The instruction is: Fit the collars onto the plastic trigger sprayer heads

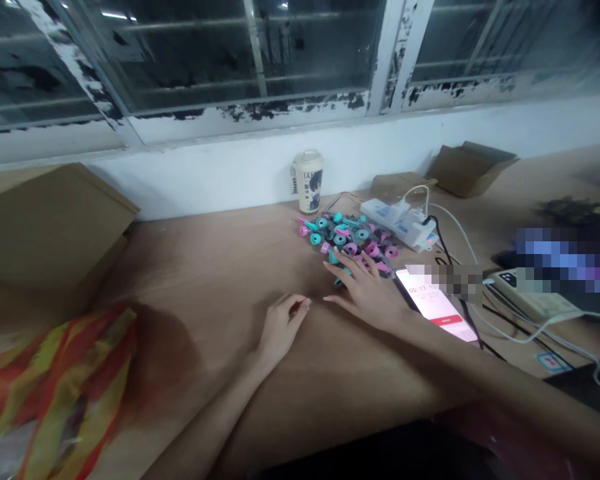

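My right hand (367, 293) reaches over the near edge of a pile of small teal and pink plastic pieces (341, 230). Its fingers are spread and apart, the tips touching or just above the nearest pieces; I cannot tell which. Many pieces have round heads with a dark hole in the middle, and some parts look clear or dark. To the left of the pile, my left hand (280, 327) rests low over the bare wooden table (220, 267). Its fingers are curled, thumb and forefinger tips close together, with nothing visible in them.
A paper coffee cup (309, 183) stands behind the pile against the wall. To the right lie a white power strip (400, 223) with cables, a lit phone (443, 310) and a beige power bank (535, 297). Cardboard boxes (45, 233) and a striped bag (65, 393) occupy the left.
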`<control>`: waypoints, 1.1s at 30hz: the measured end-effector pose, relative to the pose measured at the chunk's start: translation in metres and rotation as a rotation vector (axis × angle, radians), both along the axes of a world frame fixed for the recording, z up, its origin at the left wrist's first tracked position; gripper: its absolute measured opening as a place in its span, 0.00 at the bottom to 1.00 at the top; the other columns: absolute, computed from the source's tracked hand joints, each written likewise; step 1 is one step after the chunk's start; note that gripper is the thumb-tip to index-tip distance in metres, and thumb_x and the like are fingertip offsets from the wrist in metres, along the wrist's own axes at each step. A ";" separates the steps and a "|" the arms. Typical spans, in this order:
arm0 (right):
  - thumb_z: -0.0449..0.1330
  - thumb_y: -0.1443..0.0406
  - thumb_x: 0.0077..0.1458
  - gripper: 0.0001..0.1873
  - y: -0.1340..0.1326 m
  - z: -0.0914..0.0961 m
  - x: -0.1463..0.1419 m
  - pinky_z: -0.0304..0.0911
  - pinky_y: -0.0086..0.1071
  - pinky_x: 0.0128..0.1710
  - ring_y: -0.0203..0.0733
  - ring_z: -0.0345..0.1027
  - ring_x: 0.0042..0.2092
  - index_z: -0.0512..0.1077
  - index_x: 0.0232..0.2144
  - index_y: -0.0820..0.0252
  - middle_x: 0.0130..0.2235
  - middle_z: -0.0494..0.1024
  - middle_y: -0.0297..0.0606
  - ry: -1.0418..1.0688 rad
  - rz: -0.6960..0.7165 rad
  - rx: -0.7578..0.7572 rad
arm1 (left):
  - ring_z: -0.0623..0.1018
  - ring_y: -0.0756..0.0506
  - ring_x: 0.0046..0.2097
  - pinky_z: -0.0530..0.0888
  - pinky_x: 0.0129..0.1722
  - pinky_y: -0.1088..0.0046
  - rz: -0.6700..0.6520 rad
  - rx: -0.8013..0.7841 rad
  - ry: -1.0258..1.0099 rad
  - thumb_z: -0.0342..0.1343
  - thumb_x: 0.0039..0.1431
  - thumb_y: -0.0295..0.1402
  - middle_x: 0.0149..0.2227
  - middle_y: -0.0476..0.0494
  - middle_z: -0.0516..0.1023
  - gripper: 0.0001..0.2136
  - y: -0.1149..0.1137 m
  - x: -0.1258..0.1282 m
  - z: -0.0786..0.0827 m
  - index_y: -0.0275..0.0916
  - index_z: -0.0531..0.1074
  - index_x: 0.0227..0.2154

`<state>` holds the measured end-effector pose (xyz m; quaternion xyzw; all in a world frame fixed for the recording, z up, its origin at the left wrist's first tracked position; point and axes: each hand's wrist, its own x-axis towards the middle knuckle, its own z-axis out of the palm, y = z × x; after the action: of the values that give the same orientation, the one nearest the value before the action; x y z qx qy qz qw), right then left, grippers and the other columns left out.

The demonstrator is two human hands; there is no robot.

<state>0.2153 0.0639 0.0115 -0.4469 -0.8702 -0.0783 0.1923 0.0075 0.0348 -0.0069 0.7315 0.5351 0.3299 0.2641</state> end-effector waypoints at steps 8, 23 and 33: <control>0.51 0.57 0.59 0.14 -0.010 -0.019 0.031 0.56 0.46 0.51 0.47 0.66 0.48 0.71 0.41 0.55 0.43 0.75 0.40 0.208 -0.133 -0.007 | 0.72 0.47 0.34 0.66 0.35 0.73 -0.073 0.036 0.101 0.47 0.61 0.35 0.31 0.47 0.73 0.10 -0.001 0.001 -0.006 0.38 0.71 0.30; 0.56 0.58 0.54 0.14 -0.002 -0.032 0.003 0.61 0.45 0.41 0.55 0.68 0.43 0.68 0.40 0.60 0.39 0.76 0.48 0.237 -0.417 -0.091 | 0.72 0.48 0.33 0.66 0.35 0.72 -0.104 0.058 0.134 0.47 0.60 0.31 0.32 0.47 0.74 0.08 0.000 -0.001 -0.010 0.40 0.71 0.32; 0.65 0.56 0.43 0.23 0.001 0.007 0.015 0.67 0.35 0.36 0.42 0.72 0.36 0.66 0.41 0.57 0.35 0.77 0.38 0.876 -0.193 -0.338 | 0.75 0.48 0.32 0.70 0.35 0.72 -0.039 -0.008 -0.025 0.48 0.60 0.38 0.29 0.48 0.76 0.11 -0.001 0.001 -0.002 0.39 0.71 0.32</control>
<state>0.2299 0.0649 0.0188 -0.5416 -0.6623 0.2424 0.4574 0.0082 0.0334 -0.0092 0.7368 0.5186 0.3315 0.2800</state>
